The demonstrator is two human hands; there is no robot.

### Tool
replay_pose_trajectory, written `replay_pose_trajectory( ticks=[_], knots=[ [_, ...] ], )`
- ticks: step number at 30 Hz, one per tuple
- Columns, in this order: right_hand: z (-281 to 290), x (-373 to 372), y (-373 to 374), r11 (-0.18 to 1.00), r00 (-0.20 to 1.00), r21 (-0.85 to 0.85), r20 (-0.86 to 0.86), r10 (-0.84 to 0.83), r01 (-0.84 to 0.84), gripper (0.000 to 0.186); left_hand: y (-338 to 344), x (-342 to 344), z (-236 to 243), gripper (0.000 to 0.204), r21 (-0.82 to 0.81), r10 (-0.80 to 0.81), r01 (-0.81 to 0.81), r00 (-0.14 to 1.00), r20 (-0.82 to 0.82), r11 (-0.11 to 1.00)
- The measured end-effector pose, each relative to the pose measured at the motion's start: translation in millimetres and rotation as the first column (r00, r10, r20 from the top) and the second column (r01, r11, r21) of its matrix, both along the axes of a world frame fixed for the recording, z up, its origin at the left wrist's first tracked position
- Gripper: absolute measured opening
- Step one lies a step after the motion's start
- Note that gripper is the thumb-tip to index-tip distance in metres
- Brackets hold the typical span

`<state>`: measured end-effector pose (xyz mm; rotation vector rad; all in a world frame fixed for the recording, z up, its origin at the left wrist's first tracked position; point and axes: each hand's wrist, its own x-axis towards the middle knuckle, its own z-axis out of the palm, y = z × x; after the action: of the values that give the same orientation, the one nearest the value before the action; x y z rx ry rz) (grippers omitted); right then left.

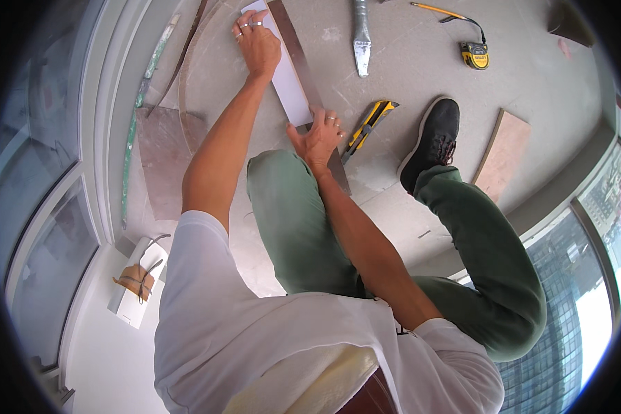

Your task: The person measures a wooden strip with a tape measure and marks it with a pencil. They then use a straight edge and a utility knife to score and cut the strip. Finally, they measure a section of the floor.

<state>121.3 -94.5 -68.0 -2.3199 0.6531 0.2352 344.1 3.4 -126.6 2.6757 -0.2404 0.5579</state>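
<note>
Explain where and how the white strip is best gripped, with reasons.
Probably near both ends, across its narrow width, coming down from above: the white strip is long and lies flat. Its left edge looks freer, since a brown strip runs along its right. The left hand is on its far part, the right hand by its near end.

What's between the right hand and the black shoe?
A yellow utility knife lies between the right hand and the black shoe, shown in the head view.
</note>
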Motion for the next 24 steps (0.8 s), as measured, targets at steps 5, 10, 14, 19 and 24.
replay_pose_trajectory(
  ticks=[5, 10, 14, 19, 24],
  knots=[
    [6.9, -4.2, 1.0, 0.999, 1.000, -0.037, 0.023, 0.003, -0.002, 0.060, 2.1, -2.9, -0.1, 0.038, 0.001, -0.051, 0.051, 0.997, 0.054, 0.999],
    [6.9, -5.2, 0.3, 1.000, 0.997, -0.019, 0.072, -0.009, 0.010, 0.059, 0.7, -4.4, -2.6, 0.039, -0.032, -0.021, 0.023, 0.998, 0.053, 0.999],
    [6.8, -3.6, -1.3, 1.000, 0.998, -0.020, 0.065, -0.006, 0.007, 0.060, 2.6, -2.6, -4.9, 0.039, -0.010, -0.041, 0.041, 0.998, 0.038, 0.999],
    [5.4, -1.0, 0.0, 0.999, 0.999, 0.049, 0.032, -0.022, 0.020, 0.063, 3.1, -2.9, -1.9, 0.037, 0.003, -0.029, 0.029, 1.000, 0.009, 1.000],
    [17.4, 1.0, -2.7, 0.999, 0.999, 0.046, -0.043, -0.004, 0.006, 0.060, -0.3, -6.9, 1.7, 0.035, -0.139, 0.015, -0.025, 0.997, -0.073, 0.990]
  ],
)
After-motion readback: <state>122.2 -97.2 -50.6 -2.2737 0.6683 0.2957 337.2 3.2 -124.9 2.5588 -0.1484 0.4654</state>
